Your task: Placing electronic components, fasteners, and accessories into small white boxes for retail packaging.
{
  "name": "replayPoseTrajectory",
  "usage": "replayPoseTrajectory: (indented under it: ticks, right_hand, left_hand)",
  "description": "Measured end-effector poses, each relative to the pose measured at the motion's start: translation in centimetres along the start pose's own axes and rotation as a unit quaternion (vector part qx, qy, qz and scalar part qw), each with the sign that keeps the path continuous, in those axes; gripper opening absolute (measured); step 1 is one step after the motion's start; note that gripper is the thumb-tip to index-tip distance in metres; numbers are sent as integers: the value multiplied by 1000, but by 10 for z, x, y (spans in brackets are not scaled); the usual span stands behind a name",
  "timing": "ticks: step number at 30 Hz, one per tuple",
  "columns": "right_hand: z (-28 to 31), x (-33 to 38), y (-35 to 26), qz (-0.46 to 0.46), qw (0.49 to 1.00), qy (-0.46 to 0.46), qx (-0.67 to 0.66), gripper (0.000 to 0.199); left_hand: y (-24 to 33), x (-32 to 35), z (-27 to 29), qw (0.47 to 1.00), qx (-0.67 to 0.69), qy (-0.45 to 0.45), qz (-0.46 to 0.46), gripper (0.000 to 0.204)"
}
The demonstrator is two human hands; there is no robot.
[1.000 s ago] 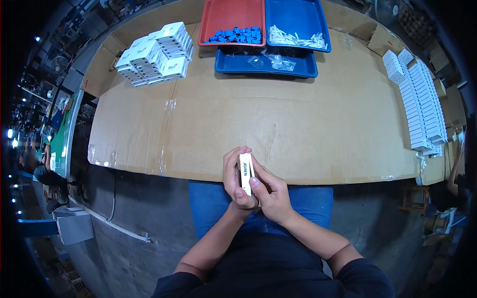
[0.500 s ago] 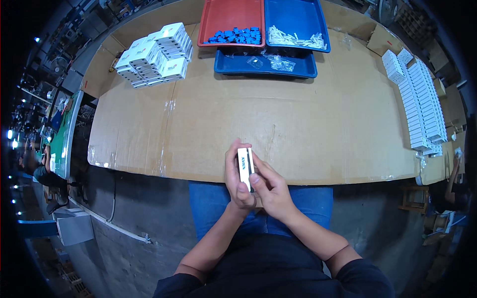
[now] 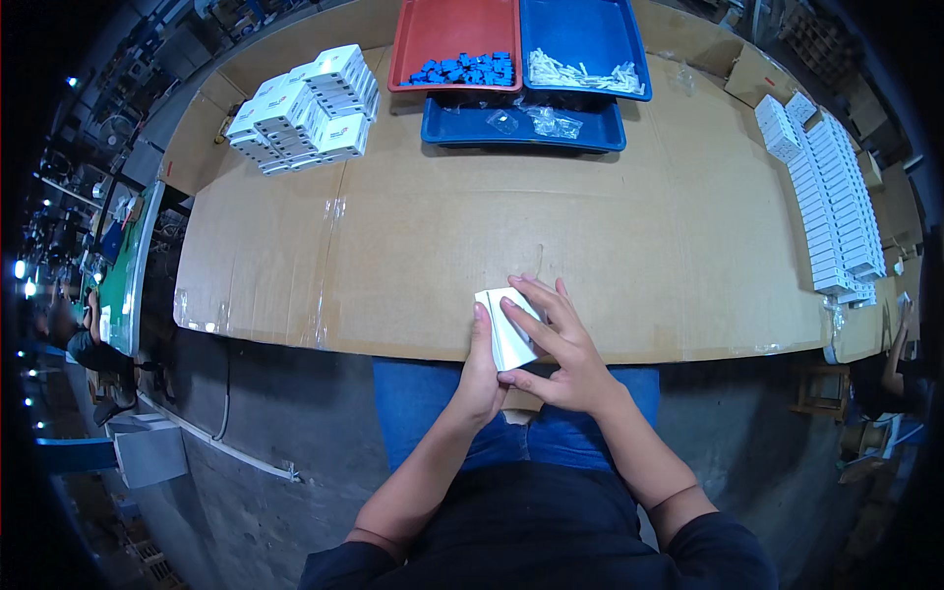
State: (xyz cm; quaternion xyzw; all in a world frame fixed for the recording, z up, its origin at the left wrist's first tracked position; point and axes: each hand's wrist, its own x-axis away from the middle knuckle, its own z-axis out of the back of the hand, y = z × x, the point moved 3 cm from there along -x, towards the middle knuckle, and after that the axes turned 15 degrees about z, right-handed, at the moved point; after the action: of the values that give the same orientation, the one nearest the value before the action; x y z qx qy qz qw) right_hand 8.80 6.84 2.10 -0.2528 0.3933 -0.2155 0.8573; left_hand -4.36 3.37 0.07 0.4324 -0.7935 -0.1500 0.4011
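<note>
Near the front edge of the table I hold a small white box-shaped piece [image 3: 503, 344] between both hands. My left hand [image 3: 478, 382] is closed round its left side, the thumb lying along the edge. My right hand [image 3: 575, 366] grips it from the right, with fingers laid across the broad white face and the thumb at its lower corner. A thin line runs along the piece close to its left edge. Its underside is hidden by my hands.
White boxes [image 3: 295, 116] are stacked at the back left. A red tray [image 3: 454, 25] holds small blue parts, a blue tray [image 3: 582, 29] white sticks. A lower blue tray [image 3: 462, 133] has clear plastic bits. Rows of white pieces [image 3: 831, 202] line the right. Co-workers sit at both sides.
The white piece has been turned, so its broad face shows instead of the narrow printed side. My right hand's fingers have spread across it; my left thumb has moved up along the edge.
</note>
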Motion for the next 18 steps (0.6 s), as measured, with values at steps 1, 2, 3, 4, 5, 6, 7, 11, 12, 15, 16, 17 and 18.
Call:
replayPoseTrajectory:
  ticks: [1, 2, 3, 4, 5, 6, 7, 11, 12, 15, 16, 17, 18]
  right_hand:
    - [1, 1, 3, 6, 1000, -4, -5, 84]
    - [2, 1, 6, 12, 1000, -7, -10, 85]
    - [5, 1, 7, 26, 999, -5, 22, 87]
    - [5, -1, 8, 26, 999, -5, 21, 87]
    - [7, -2, 8, 52, 998, 29, 23, 88]
    - [8, -2, 8, 77, 995, 62, 24, 88]
    - [6, 0, 10, 77, 995, 63, 25, 88]
    - [0, 9, 16, 132, 984, 122, 3, 92]
    - [-1, 10, 16, 147, 980, 134, 11, 92]
    - [-4, 10, 17, 156, 976, 152, -20, 89]
    - [-5, 9, 17, 155, 976, 152, -19, 89]
    - [-6, 9, 17, 157, 976, 149, -17, 90]
    - [-8, 9, 18, 160, 976, 145, -15, 91]
  left_hand:
    - [-2, -1, 1, 1000, -2, -8, 8, 71]
    - [-1, -1, 1, 1000, -2, -8, 7, 71]
    - [-2, 0, 0, 1000, 0, -19, 23, 71]
    - [-3, 0, -1, 999, 2, -29, 39, 71]
    - [-6, 0, -4, 999, 8, -30, 36, 71]
    - [-9, 0, -5, 999, 8, -30, 36, 71]
    - [-12, -1, -8, 999, 9, -34, 35, 71]
    - [-13, 1, -13, 999, 10, -24, 36, 69]
    - [-13, 1, -14, 999, 10, -19, 35, 68]
    - [-13, 1, -9, 999, 12, -22, 45, 67]
    - [-12, 2, -8, 999, 13, -22, 45, 67]
    - [-10, 4, -8, 999, 5, -25, 45, 68]
    - [-8, 5, -7, 999, -3, -27, 45, 69]
